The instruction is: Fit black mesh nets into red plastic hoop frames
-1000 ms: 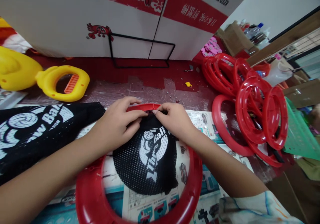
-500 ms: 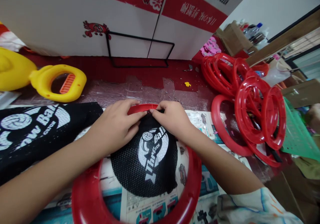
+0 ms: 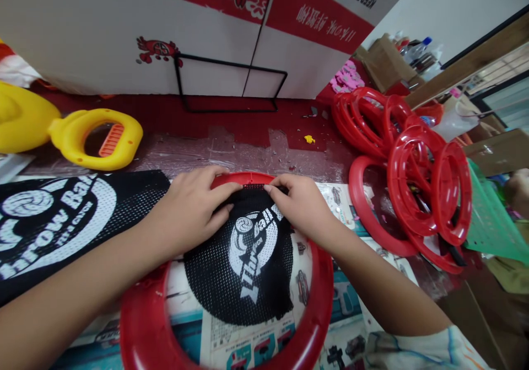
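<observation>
A red plastic ring (image 3: 316,304) lies flat in front of me on printed sheets. Across its far part hangs a round black mesh net (image 3: 210,282) with a white "Throw Ball" print. My left hand (image 3: 200,202) presses the net's far edge against the ring's rim, thumb and fingers closed on it. On the other side, my right hand (image 3: 300,202) pinches the same edge between thumb and forefinger. A strip of net edge shows between the two hands, along the rim. The near part of the net lies loose inside the ring.
More black printed mesh (image 3: 136,199) lies at the left, beyond it a yellow plastic toy with a handle (image 3: 128,157). Red rings (image 3: 397,193) are piled at the right beside a green basket (image 3: 491,215). A black wire frame (image 3: 231,58) stands against a white carton (image 3: 206,28).
My right hand has slid rightward along the rim, away from my left thumb, baring more of the net's edge. My left hand has hardly moved.
</observation>
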The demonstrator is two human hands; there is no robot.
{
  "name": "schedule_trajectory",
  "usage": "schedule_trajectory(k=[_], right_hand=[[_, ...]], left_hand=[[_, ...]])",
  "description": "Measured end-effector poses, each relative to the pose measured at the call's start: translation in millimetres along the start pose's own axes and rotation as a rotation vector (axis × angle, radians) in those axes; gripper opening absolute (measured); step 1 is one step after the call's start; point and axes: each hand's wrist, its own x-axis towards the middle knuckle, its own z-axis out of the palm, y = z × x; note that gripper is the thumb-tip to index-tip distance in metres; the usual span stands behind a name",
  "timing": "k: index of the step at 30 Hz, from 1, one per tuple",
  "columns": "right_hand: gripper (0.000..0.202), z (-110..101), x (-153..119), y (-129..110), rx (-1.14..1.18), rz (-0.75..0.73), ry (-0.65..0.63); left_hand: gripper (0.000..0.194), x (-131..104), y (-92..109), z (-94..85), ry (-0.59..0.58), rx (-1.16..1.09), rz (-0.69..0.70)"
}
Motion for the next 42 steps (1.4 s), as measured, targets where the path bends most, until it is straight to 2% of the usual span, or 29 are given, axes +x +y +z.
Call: schedule_trajectory(k=[16, 20, 23, 28, 36, 42], right_hand=[[0.015, 2, 7, 3, -0.090, -0.009, -0.012], [0.016, 3, 8, 3, -0.110, -0.020, -0.020], [0.017, 3, 7, 3, -0.124, -0.028, -0.028], [0.017, 3, 6, 3, -0.142, -0.035, -0.034], [0.019, 4, 11, 2, -0.157, 0.002, -0.018], [0.018, 5, 12, 0, -0.142, 0.013, -0.008]], left_hand=[[0.044, -2, 3, 1.3, 0.003, 0.084, 0.021], [0.051, -1, 8, 1.9, 0.030, 0.154, 0.122], [0.052, 1, 12, 1.9, 0.005, 0.214, 0.186], [0.052, 3, 15, 0.2, -0.067, 0.266, 0.151], [0.054, 8, 18, -3.3, -0.105, 0.281, 0.100], [0.049, 12, 22, -7.5, -0.166, 0.277, -0.019]])
